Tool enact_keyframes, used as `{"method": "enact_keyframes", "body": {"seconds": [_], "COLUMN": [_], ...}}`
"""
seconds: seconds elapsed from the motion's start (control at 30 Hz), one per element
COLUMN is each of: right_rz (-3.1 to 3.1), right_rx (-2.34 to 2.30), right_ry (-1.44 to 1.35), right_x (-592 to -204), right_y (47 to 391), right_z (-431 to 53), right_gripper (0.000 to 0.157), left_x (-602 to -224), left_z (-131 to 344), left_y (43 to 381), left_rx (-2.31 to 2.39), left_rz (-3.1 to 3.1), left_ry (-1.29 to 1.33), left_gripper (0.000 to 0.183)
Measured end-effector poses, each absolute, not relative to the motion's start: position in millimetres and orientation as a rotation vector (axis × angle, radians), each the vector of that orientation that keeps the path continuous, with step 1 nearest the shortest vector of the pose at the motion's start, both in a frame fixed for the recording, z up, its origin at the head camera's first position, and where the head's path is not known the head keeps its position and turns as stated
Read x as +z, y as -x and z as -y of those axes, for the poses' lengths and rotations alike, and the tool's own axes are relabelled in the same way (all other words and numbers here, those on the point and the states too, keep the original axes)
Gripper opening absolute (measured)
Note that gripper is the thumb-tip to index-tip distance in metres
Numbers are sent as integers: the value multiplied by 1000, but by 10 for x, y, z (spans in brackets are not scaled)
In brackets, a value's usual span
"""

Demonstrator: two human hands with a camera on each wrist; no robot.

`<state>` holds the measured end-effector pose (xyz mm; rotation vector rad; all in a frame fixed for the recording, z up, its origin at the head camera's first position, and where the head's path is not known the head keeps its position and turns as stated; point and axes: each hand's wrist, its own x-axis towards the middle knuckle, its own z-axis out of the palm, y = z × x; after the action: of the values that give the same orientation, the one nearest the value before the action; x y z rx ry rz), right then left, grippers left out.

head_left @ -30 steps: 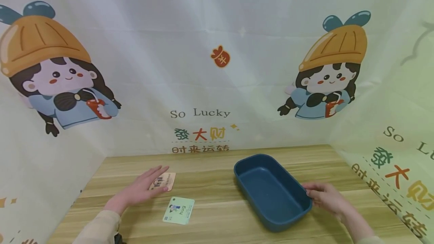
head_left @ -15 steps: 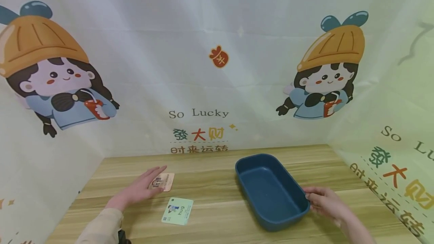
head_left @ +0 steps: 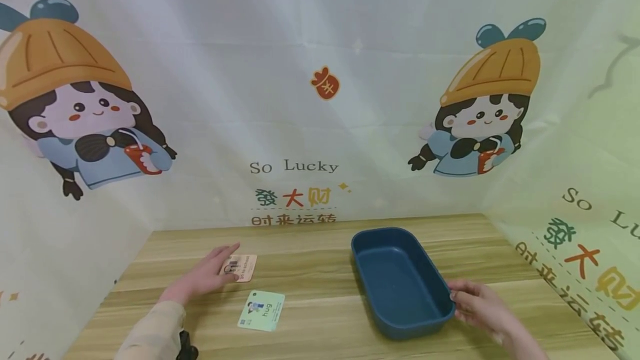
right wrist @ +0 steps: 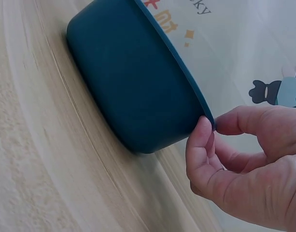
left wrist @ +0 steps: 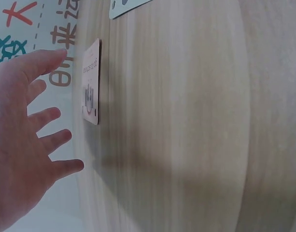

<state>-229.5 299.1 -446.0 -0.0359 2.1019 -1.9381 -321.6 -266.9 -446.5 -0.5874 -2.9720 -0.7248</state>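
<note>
A dark blue rectangular basin (head_left: 400, 282) with rounded corners stands on the wood-grain table, nothing inside it. My right hand (head_left: 477, 304) pinches the rim at its near right corner; in the right wrist view, thumb and fingers meet on the edge of the basin (right wrist: 133, 82). My left hand (head_left: 202, 275) is spread over a pinkish card (head_left: 244, 268), covering its left part from the head view. The left wrist view has the fingers apart, with a gap between the hand (left wrist: 27, 130) and the card (left wrist: 91, 82). Nearer me lies a light green card (head_left: 261, 311) printed "hug".
The wood-grain table (head_left: 310, 315) is bounded behind by a printed cloth (head_left: 380, 143) with cartoon figures, and by cloth at both sides. A black band (head_left: 187, 345) shows at the left sleeve (head_left: 155, 332).
The basin has turned slightly, its far end shifting right, with the right hand still on its rim. My left hand has drawn a little left, baring more of the pinkish card.
</note>
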Motion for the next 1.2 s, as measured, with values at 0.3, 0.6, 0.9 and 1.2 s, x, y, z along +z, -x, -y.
{"method": "enact_keyframes", "body": {"seconds": [0.3, 0.6, 0.9, 1.2], "right_rz": [-2042, -2014, -2003, -2004], "right_rx": [-1970, -2022, -2057, -2056], "right_ry": [-35, -43, -84, -75], "right_x": [-4493, -4489, -4493, -4472], "right_y": [2210, 2144, 2116, 2111], "right_z": [-2956, -2916, -2876, -2862], "right_gripper": [38, 38, 35, 35], "left_x": [-4596, -4625, -4615, -4621], "left_z": [2691, 2648, 2582, 2553], "left_y": [3293, 3355, 3387, 3429], "left_rx": [-820, -841, -862, -811], "left_rz": [3013, 3016, 3017, 3005], "left_ry": [498, 465, 464, 416], "left_gripper": [78, 77, 78, 83]}}
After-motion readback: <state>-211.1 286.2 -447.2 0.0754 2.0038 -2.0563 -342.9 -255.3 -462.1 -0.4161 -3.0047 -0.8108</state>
